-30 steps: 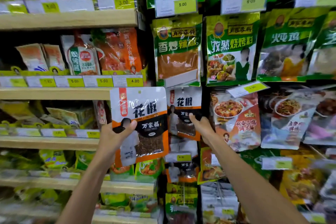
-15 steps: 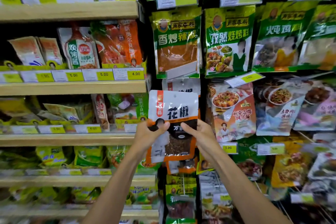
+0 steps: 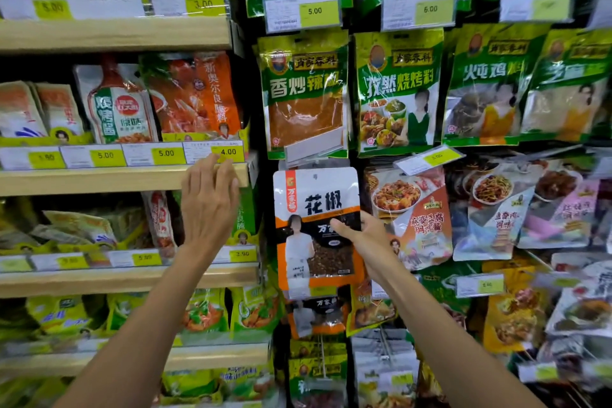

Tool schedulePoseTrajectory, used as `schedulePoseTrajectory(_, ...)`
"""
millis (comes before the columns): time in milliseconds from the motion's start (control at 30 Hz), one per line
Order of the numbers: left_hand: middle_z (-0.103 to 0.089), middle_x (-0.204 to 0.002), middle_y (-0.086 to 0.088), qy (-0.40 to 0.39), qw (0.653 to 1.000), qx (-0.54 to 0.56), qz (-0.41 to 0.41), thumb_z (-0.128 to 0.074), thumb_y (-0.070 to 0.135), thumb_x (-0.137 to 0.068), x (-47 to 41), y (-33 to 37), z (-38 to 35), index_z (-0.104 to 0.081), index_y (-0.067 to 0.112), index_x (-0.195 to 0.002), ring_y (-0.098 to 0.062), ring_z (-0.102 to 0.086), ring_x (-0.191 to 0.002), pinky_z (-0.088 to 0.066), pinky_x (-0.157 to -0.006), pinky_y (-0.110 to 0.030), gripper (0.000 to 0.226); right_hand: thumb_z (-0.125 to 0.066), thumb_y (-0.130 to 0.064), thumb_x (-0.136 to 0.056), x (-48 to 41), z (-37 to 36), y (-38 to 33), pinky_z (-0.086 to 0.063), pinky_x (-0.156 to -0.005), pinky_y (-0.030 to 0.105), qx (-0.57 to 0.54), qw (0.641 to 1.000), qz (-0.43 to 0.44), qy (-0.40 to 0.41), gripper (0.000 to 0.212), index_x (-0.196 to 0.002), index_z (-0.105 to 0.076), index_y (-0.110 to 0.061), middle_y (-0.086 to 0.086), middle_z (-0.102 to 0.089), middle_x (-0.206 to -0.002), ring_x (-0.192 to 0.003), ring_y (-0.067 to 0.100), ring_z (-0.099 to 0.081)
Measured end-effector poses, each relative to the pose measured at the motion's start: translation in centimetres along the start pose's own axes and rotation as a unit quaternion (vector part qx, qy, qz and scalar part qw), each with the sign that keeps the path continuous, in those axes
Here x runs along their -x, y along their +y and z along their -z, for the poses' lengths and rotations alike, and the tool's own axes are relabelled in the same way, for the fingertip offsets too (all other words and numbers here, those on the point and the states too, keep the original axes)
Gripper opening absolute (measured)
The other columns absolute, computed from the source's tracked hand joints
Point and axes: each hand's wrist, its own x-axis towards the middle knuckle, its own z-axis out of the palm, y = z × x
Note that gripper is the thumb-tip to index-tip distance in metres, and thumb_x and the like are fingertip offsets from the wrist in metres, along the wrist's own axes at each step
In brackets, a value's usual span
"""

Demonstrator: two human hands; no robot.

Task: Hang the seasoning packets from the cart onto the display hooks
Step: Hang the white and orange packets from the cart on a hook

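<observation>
Your right hand (image 3: 367, 243) pinches the Sichuan pepper packet (image 3: 314, 205) at frame centre (thumb on its front). Your left hand (image 3: 210, 209), fingers straight and holding nothing, is before the wooden shelf edge (image 3: 99, 179), centre-left.

One camera sits on the person's head. It looks forward at a shop wall, very near. Wooden shelves (image 3: 116, 36) fill the left side and hanging bags (image 3: 397, 89) fill the right. The left arm (image 3: 159, 325) and right arm (image 3: 440, 334) come up from the bottom edge. The packet (image 3: 316, 202) is in the middle, close by.
</observation>
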Motion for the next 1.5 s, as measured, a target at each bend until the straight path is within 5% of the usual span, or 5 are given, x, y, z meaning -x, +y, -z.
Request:
schedulePoseTrajectory(667, -0.056, -0.116, -0.021, 0.034, 0.999, 0.018, -0.005, -0.043, 0.019, -0.098, 0.3, -0.5, -0.9, -0.053, 0.004, -0.118, -0.031, -0.042, -0.110, -0.033, -0.099, -0.043, 0.027, -0.071, -0.018, -0.086, -5.1, -1.6, 0.7, -0.049, -0.085, 0.035, 0.079, 0.992, -0.027, 0.099, 0.008, -0.089, -0.064, -0.015, 0.003, -0.067, -0.096, -0.097, 0.022, -0.062)
schedulePoseTrajectory(933, -0.055, -0.117, -0.021, 0.007, 1.000, 0.023, -0.005, -0.043, 0.020, -0.098, 0.2, -0.5, -0.6, -0.054, 0.003, -0.118, -0.032, -0.044, -0.110, -0.034, -0.097, -0.043, 0.029, -0.065, -0.031, -0.090, -8.3, -2.6, 1.0, -0.036, -0.065, 0.032, 0.270, 0.953, -0.020, 0.133, 0.033, -0.087, -0.048, -0.003, 0.001, -0.042, -0.064, -0.078, 0.024, -0.050)
schedulePoseTrajectory(1100, -0.056, -0.116, -0.021, -0.012, 1.000, 0.020, -0.008, -0.044, 0.020, -0.098, 0.1, -0.5, -0.1, -0.057, 0.002, -0.118, -0.032, -0.045, -0.109, -0.034, -0.097, -0.043, 0.030, -0.058, -0.034, -0.094, -7.7, -3.1, 1.2, -0.034, -0.052, 0.030, 0.320, 0.938, -0.053, 0.121, 0.041, -0.109, -0.049, 0.003, 0.017, -0.057, -0.088, -0.094, 0.036, -0.062)
schedulePoseTrajectory(1300, -0.056, -0.118, -0.024, 0.001, 0.999, 0.038, -0.003, -0.052, 0.009, -0.093, 0.0, 0.5, 1.0, -0.054, -0.001, -0.120, -0.035, -0.047, -0.112, -0.035, -0.101, -0.046, 0.029, -0.055, -0.021, -0.096, -3.9, -2.8, 0.3, -0.039, -0.093, 0.032, 0.318, 0.936, 0.024, 0.151, 0.050, -0.136, -0.039, 0.005, 0.020, -0.050, -0.132, -0.123, 0.032, -0.047)
schedulePoseTrajectory(1500, -0.059, -0.116, -0.023, 0.004, 0.991, 0.133, -0.017, -0.052, -0.001, -0.090, 1.5, 6.5, 1.5, -0.058, -0.005, -0.116, -0.035, -0.051, -0.111, -0.039, -0.098, -0.044, 0.027, -0.048, -0.023, -0.100, 3.3, 1.5, 0.8, -0.050, -0.086, 0.024, 0.223, 0.962, 0.063, 0.147, 0.029, -0.127, -0.052, -0.012, -0.002, -0.060, -0.109, -0.105, 0.015, -0.059)
